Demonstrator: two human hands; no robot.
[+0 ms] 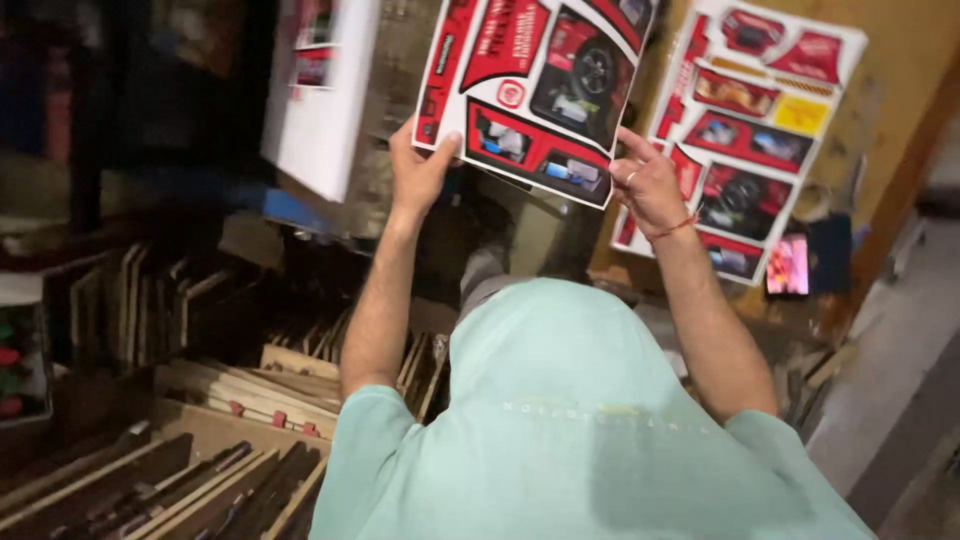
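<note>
I hold up a glossy sticker sheet [540, 85] printed with red, black and white cut-out shapes. My left hand [420, 170] grips its lower left corner, thumb on the front. My right hand [648, 185] pinches the sheet's lower right edge; it wears a ring and a red thread at the wrist. Both arms reach forward from my pale green shirt [570, 440].
A second similar sticker sheet [750, 130] lies on a wooden board [910, 60] at right, with a lit phone [788, 265] beside it. A white box [325, 90] stands upper left. Stacks of wooden strips and frames [230, 400] fill the lower left.
</note>
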